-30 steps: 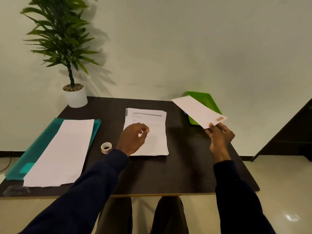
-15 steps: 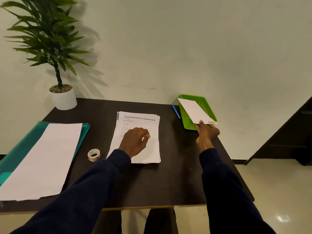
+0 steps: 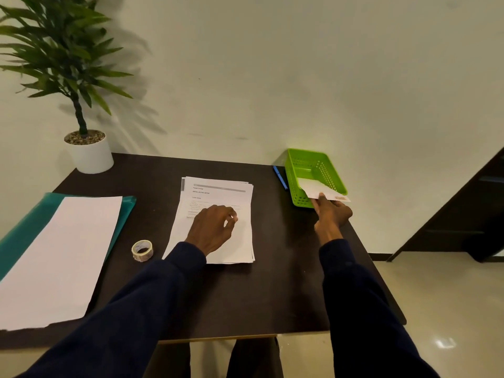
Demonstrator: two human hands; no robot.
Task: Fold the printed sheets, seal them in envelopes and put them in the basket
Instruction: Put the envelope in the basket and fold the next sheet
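— What is nearest to the person?

— Two dark blue sleeves reach forward over a dark table. On the left side lies a teal folder with large white paper on top of it. A little further, between this folder and the middle, stands a small tape roll.

— And the left hand?

— The left hand rests on the stack of printed sheets in the middle of the table. Its fingers are loosely curled, thumb tip close to forefinger tip, and I see nothing between them. The top sheet is flat and not folded.

— Where is the right hand?

— The right hand is at the right side of the table, just before the green basket. It pinches the near edge of a white envelope, with the thumb on top.

— So where is the envelope exactly?

— It is partly inside the basket. Its far part lies down in the basket, and the near edge sticks out over the near rim, at the fingertips. It is well apart from the left hand and the sheets.

— What is behind?

— A blue pen lies just beside the basket's left wall. At the far left corner stands a plant in a white pot, against a pale wall.
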